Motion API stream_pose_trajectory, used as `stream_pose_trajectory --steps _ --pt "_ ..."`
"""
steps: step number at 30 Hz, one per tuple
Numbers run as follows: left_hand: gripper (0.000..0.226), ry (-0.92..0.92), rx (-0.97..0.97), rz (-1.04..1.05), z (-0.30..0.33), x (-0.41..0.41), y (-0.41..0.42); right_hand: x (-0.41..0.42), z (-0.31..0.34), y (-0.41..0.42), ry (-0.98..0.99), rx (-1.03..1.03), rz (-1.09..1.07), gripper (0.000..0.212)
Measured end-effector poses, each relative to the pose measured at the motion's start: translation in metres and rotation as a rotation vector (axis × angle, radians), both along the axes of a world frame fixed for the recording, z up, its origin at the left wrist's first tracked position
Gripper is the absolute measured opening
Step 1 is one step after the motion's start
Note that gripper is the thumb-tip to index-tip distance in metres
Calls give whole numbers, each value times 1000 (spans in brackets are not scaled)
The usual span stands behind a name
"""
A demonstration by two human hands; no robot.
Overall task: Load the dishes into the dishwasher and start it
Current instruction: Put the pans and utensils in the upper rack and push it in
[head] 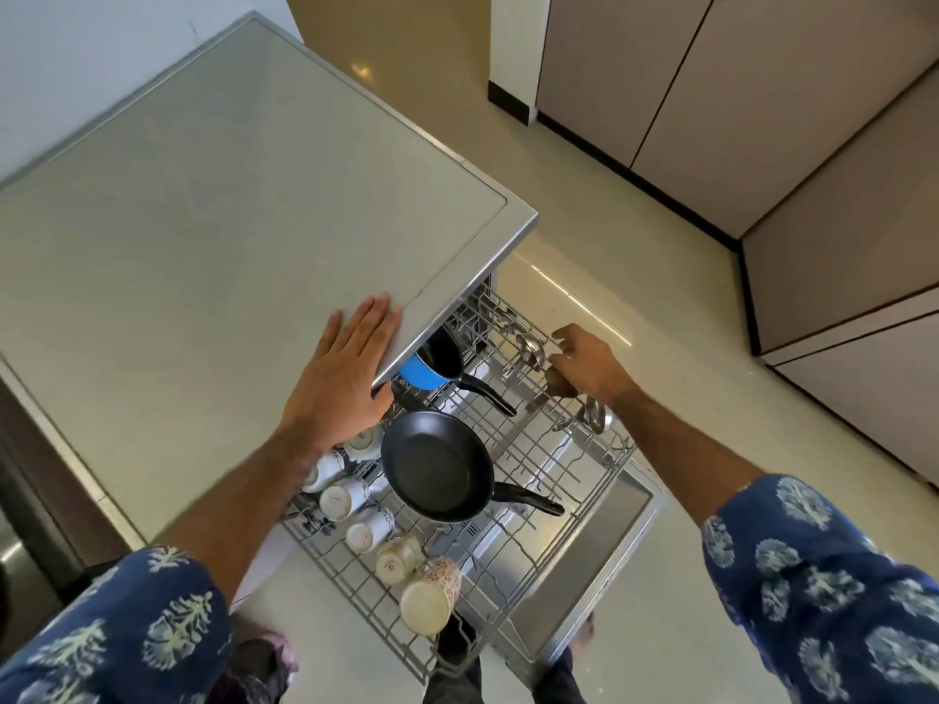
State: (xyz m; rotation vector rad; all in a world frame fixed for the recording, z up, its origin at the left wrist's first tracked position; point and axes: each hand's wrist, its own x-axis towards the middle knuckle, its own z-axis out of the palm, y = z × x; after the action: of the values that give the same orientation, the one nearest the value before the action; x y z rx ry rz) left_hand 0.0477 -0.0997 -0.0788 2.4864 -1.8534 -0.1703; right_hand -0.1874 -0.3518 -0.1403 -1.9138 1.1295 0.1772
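Hands – left [339, 370] flat on dishwasher top [228, 205] | right [589, 360] grips ladle [559, 381] – over rack [533, 449]

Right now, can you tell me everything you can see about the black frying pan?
The black frying pan is round and shallow, with a dark matte inside that looks non-stick and empty. Its black handle sticks out to the right. It lies tilted on the pulled-out wire rack, beside a row of cups. Neither hand touches it.
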Motion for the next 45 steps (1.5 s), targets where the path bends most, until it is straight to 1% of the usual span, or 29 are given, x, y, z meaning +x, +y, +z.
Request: stream_pose_trajectory --steps 3,5,6,8,9,10,11,12,13,14,15,16,17,20,23,27,31,35,39,45 --pt "104 -18 6 -6 -1 0 0 -36 18 23 -202 -45 -125 37" --pt "98 -46 9 -64 -1 -4 0 -71 15 48 -288 -92 -265 34" --pt "94 -74 12 -123 -2 -6 1 -92 5 66 -306 -128 -351 35" --pt "89 -137 0 -244 -3 -8 2 -130 -28 107 -209 -189 -508 42" --pt "88 -155 10 -293 -3 -10 1 -146 -45 130 -97 -135 -582 49" --pt "88 -164 29 -321 -3 -11 1 -160 -66 152 15 -25 -650 60" --pt "90 -172 51 -329 -2 -10 1 -166 -79 172 100 130 -708 74" --pt "92 -177 69 -324 0 -10 1 -167 -91 190 121 297 -783 91" --pt "95 -174 86 -317 2 -9 1 -162 -97 202 91 461 -861 106" --pt "98 -170 106 -317 4 -10 0 -155 -101 214 29 617 -920 110" --pt "101 -165 122 -319 6 -12 -1 -147 -104 222 -42 737 -951 99" --pt "103 -163 134 -318 7 -14 -2 -139 -109 228 -120 817 -972 85" --pt "105 -165 144 -314 7 -15 -3 -131 -111 232 -164 839 -998 76" --pt "100 -159 142 -302 7 -18 -4 -119 -118 238 -218 831 -1086 75" --pt "89 -147 119 -302 7 -16 -4 -116 -121 238 -255 820 -1107 74" --pt "81 -114 85 -306 4 -15 -4 -105 -130 236 -335 815 -1095 67" --pt "78 -117 77 -306 2 -13 -5 -79 -132 239 -394 862 -1036 75" --pt "77 -115 63 -314 2 -15 -4 -36 -129 233 -432 889 -970 94" --pt "74 -111 66 -305 3 -16 -4 9 -126 221 -464 936 -870 86" --pt "74 -103 89 -287 1 -16 -6 69 -117 209 -577 1045 -780 89"
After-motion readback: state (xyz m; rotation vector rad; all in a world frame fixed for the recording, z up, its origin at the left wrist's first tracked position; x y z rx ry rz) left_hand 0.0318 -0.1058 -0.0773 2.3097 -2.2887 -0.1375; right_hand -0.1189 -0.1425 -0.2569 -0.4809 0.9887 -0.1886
